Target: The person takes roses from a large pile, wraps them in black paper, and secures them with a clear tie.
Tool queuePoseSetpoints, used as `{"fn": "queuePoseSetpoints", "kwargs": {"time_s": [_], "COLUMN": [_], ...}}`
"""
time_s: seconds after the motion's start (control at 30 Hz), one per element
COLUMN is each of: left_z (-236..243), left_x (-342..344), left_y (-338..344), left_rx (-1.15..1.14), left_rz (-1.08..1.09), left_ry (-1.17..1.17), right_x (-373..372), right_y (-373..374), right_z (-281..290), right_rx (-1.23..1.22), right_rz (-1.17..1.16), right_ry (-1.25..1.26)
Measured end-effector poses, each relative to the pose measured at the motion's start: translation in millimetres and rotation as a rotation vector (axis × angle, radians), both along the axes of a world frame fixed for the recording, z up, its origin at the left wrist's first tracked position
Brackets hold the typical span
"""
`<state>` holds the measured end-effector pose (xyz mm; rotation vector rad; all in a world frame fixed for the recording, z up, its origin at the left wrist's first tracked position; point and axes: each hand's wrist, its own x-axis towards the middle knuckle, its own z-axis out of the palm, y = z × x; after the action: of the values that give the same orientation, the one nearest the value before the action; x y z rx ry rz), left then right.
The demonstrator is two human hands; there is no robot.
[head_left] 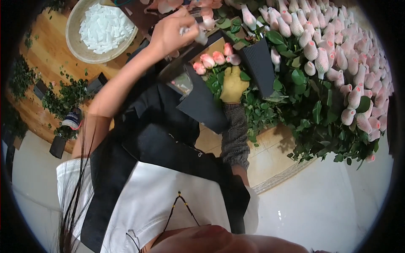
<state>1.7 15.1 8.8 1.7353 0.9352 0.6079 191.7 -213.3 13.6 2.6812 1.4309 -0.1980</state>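
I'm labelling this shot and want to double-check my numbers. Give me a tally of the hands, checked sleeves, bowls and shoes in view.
Hands: 2, the bare left hand and the yellow-gloved right hand
Checked sleeves: 1, the checked sleeve on the right forearm
Bowls: 1, the round bowl
Shoes: 1, the shoe at far left
Total: 5

No lettering, label, number or sign can be read here. The dark shoe (72,118) at the left bears some pale patches, perhaps a printed mark (it lies out toward the curved rim of the view), though too small to make out.
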Motion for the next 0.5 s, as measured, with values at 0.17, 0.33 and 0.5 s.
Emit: {"fn": "queuePoseSetpoints", "kwargs": {"time_s": [0.17, 0.33, 0.5], "left_z": [5, 5, 1], "left_x": [34, 75, 74], "left_y": [-17, -50, -60], "left_rx": [-0.168, 0.326, 0.245], "left_rz": [-0.511, -0.422, -0.442], "left_ry": [0.064, 0.080, 0.025], "right_x": [4, 0, 2], "right_y": [-5, -3, 2], "right_z": [9, 21, 29], "right_rx": [-0.041, -0.170, -0.038], "right_rz": [0.013, 0.025, -0.121], "right_ry": [-0.076, -0.068, 0.027]}}
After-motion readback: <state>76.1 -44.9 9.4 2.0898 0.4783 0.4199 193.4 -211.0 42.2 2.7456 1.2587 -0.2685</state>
